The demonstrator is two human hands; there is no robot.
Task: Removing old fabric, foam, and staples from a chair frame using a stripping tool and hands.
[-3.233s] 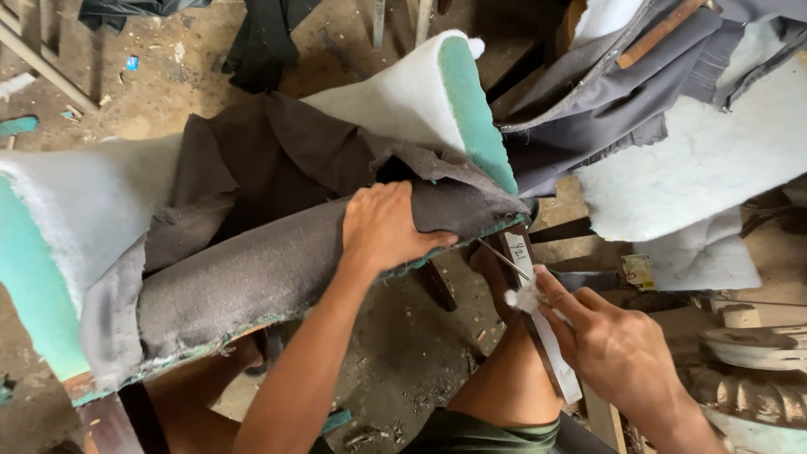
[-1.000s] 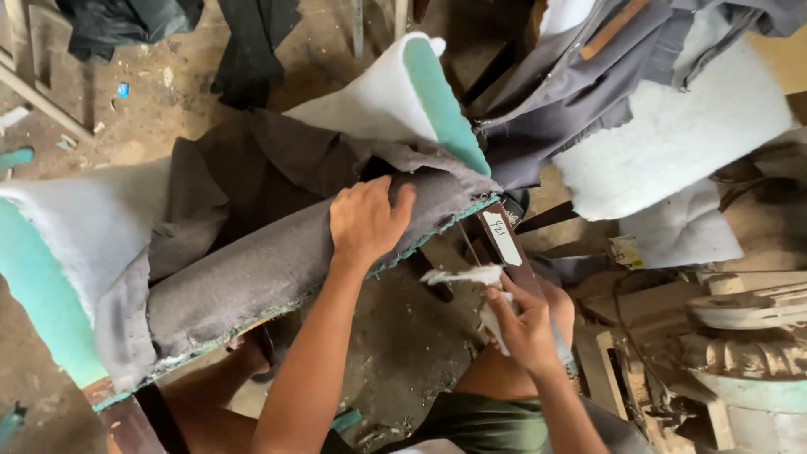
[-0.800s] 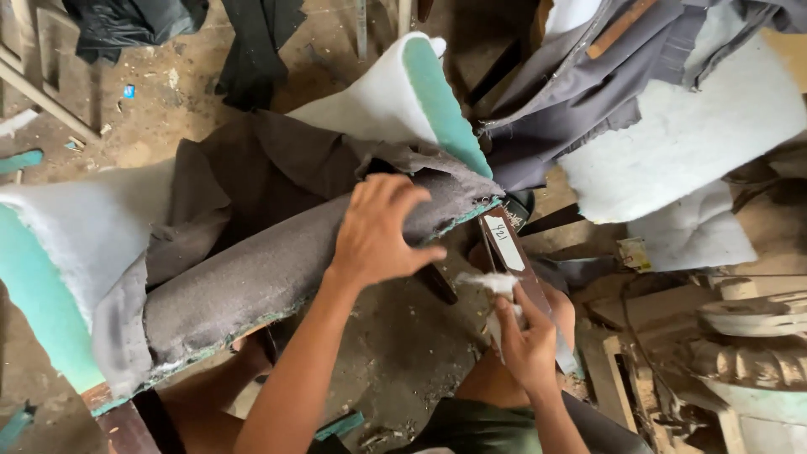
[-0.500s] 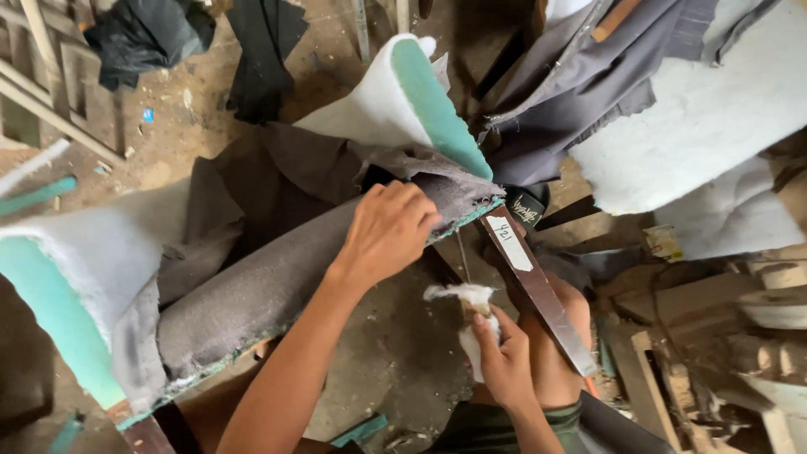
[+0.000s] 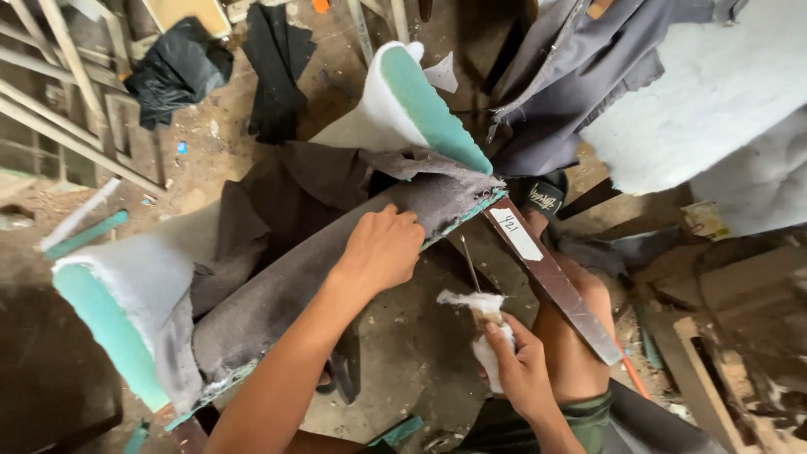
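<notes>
- While the left hand (image 5: pixel 382 252) lay flat with its fingers spread on the grey-brown fabric (image 5: pixel 277 294), it pressed the cloth down over the long edge of the cushion (image 5: pixel 403 109) without closing around anything
- That fabric sat draped over the frame edge, running from the lower left up to the corner by the metal bar (image 5: pixel 551 282); it looked soft and limp, likely to slide and wrinkle unless kept pinned under the palm
- Beneath it the green foam (image 5: pixel 105 336) with its white wadding seemed light and springy, so it would probably give under pressure; a firmer hold would likely be along the rigid edge strip than on the padding itself
- The right hand (image 5: pixel 513 366) was closed in a fist around a thin pointed tool (image 5: pixel 469 265) whose handle was wrapped in a white rag (image 5: pixel 471 303); the metal tip pointed up towards the fabric edge, just short of it
- The tool looked stiff and sharp, best held by the wrapped handle, as it was
- More grey cloth (image 5: pixel 580 76) and white wadding sheets (image 5: pixel 714 92) hung near, well apart from both hands
</notes>
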